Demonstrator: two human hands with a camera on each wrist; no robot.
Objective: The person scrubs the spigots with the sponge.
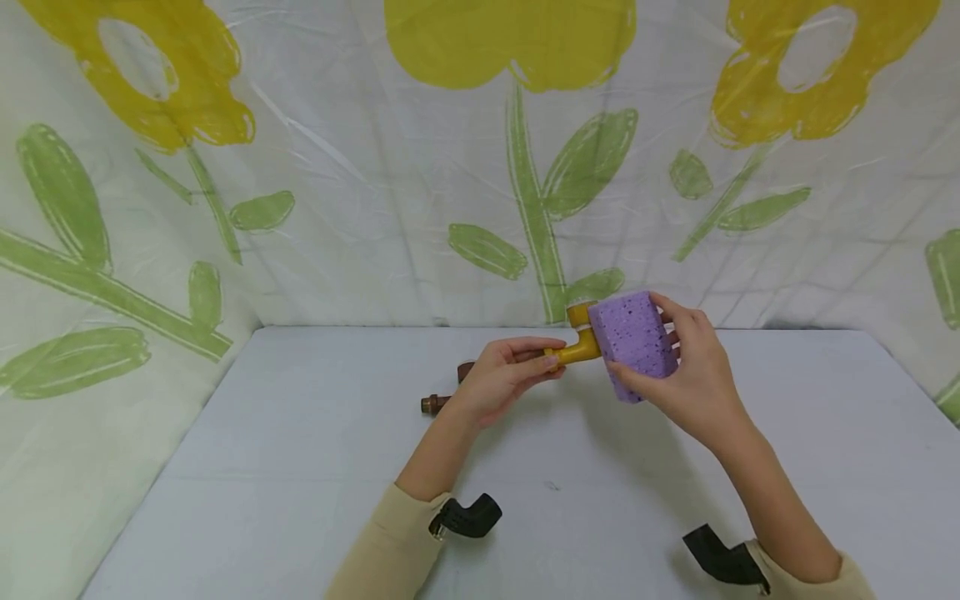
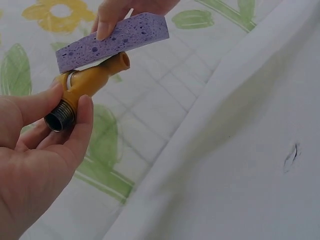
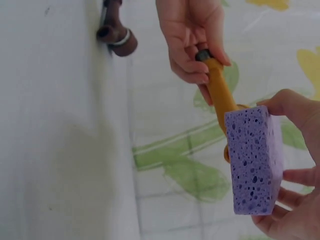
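Note:
My left hand [image 1: 498, 383] pinches a yellow faucet [image 1: 579, 349] by its black threaded end, holding it above the table; the open threaded mouth shows in the left wrist view. The faucet has a bent body, a pale ring and a short open spout. My right hand [image 1: 697, 371] grips a purple porous sponge [image 1: 633, 346] between thumb and fingers. In the left wrist view the sponge [image 2: 115, 42] lies along the upper side of the faucet [image 2: 92, 82], seemingly touching it. Part of the faucet is hidden behind the sponge in the right wrist view.
A brown faucet [image 1: 435, 405] lies on the white-covered table [image 1: 300, 467], partly hidden behind my left hand. Behind the table's back edge hangs a white sheet [image 1: 337, 208] with yellow flowers and green leaves. Black curved pieces [image 1: 472, 515] sit at both cuffs.

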